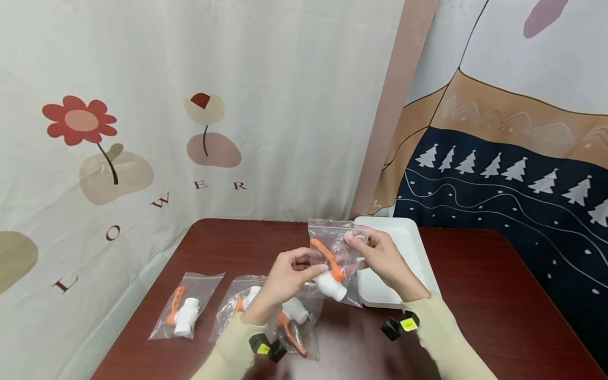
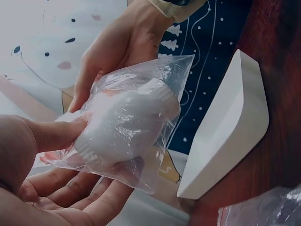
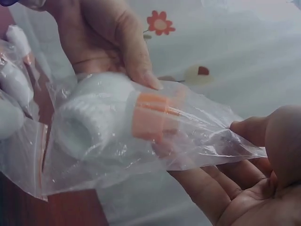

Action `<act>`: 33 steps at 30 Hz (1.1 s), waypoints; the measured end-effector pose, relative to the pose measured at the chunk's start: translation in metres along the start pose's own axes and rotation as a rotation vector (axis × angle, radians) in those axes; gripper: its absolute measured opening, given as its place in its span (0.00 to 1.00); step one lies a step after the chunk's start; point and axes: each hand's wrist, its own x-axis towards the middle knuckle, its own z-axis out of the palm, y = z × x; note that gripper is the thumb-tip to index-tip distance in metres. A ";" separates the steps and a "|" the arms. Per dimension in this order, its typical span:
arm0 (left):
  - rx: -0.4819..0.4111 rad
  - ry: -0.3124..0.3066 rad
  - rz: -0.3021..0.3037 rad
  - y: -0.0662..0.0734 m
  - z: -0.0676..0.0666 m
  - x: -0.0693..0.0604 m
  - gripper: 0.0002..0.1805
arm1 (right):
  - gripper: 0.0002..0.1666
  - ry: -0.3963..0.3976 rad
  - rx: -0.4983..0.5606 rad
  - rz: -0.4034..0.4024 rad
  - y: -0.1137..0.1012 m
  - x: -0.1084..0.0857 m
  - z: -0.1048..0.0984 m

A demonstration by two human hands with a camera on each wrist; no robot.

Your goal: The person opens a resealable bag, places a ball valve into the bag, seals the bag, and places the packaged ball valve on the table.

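Note:
Both hands hold up a clear zip bag (image 1: 317, 232) with a white plastic ball valve (image 1: 329, 286) inside, its orange lever handle (image 1: 325, 252) slanting to the upper left. My left hand (image 1: 284, 277) grips the valve through the plastic, thumb in front and fingers behind, as the left wrist view shows. My right hand (image 1: 383, 257) pinches the bag's right side near the top; there the film is drawn into creases (image 3: 225, 136). In the left wrist view the valve's white body (image 2: 122, 125) fills most of the bag.
Several more bagged valves lie on the dark red table (image 1: 475, 295): one bag (image 1: 201, 287) at far left, others, such as the bag (image 1: 311, 338), partly behind my left arm. A white tray (image 1: 420, 264) stands behind my right hand. Printed curtains (image 1: 294, 105) hang behind the table.

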 end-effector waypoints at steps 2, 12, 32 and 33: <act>-0.009 0.003 -0.001 -0.003 -0.004 0.005 0.15 | 0.21 -0.025 0.016 0.015 0.001 0.009 0.001; -0.018 0.020 -0.144 -0.015 -0.034 0.032 0.17 | 0.19 -0.030 -0.016 0.086 0.013 0.062 0.012; 0.089 -0.047 -0.374 -0.066 -0.072 0.087 0.16 | 0.12 0.035 -0.163 0.270 0.073 0.135 0.039; 0.088 -0.049 -0.385 -0.067 -0.073 0.088 0.16 | 0.11 0.036 -0.165 0.277 0.075 0.137 0.041</act>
